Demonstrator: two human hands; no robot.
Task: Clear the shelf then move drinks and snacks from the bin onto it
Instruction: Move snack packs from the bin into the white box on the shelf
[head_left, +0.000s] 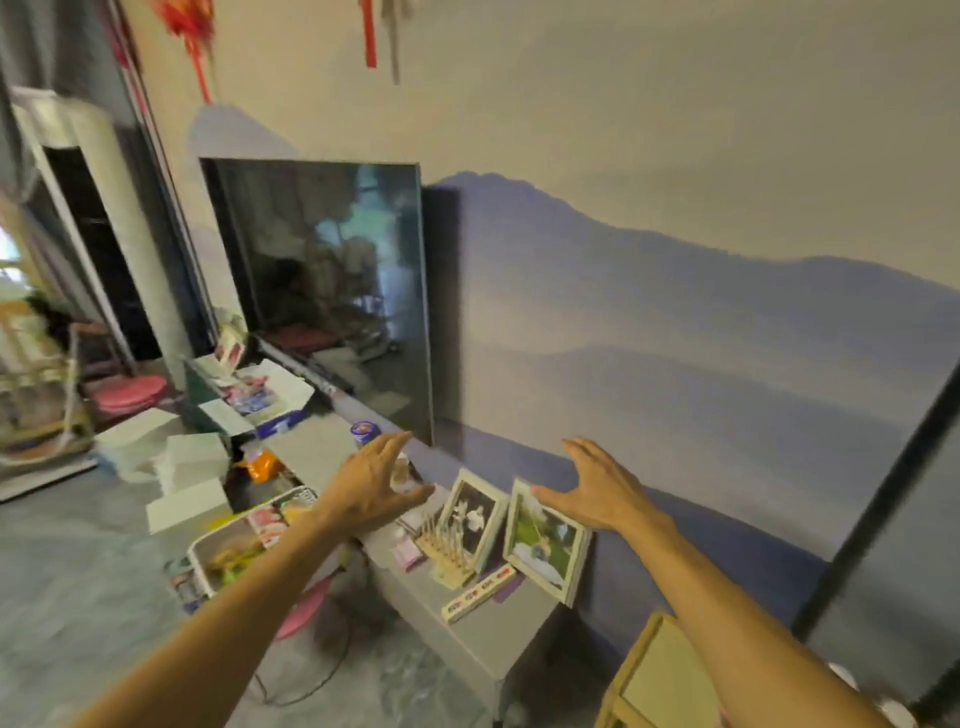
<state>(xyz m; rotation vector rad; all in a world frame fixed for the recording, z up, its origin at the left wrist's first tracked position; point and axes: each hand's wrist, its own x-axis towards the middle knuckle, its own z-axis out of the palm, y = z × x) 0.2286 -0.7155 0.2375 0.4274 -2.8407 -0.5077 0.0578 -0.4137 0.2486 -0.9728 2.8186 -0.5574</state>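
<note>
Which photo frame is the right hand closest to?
The frame with the green colour photo; the right hand hovers open by its top corner. The black-and-white photo frame stands further left.

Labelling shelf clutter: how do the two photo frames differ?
The left frame holds a black-and-white photo; the right frame a green, colourful one. A wooden rack stands before the left frame; the right frame sits nearer the shelf end. Both are white-framed, propped upright.
</note>
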